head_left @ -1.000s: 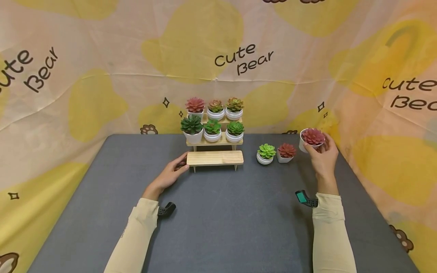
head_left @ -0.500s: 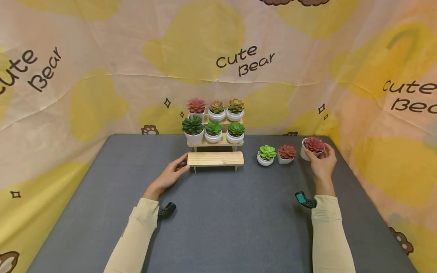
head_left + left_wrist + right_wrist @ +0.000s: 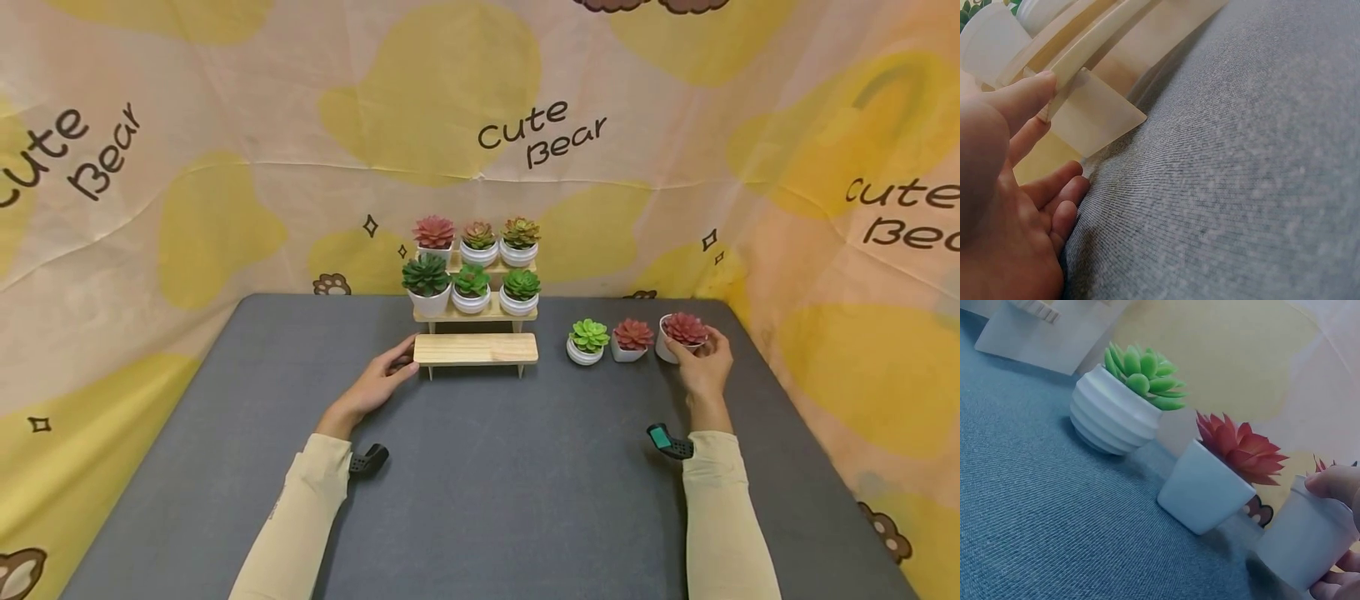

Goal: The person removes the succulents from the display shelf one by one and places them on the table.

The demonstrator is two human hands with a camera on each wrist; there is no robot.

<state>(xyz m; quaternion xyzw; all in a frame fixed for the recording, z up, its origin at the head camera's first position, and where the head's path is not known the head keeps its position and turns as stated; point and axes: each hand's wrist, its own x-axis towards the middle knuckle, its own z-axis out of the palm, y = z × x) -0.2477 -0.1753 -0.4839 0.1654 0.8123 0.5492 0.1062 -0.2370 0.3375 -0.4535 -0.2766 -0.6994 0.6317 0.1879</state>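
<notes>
My right hand grips a white pot with a dark pink succulent, thumb and fingers on opposite sides of the pot. In the right wrist view this white pot stands close to the cloth, partly covered by the fingers. To its left are a red succulent in a square white pot and a bright green one in a ribbed round pot. At the left end of the wooden plant stand, my left hand holds the lowest shelf's edge between thumb and index finger; its other fingers are loosely bent.
The stand's middle tier carries several green succulents, such as the dark green one. On the top tier are a pink succulent and two more ribbed pots. A grey cloth covers the table; a patterned curtain hangs behind.
The right hand has lowered the pink succulent's pot and moved it slightly left, beside the red one. The left hand stays at the stand.
</notes>
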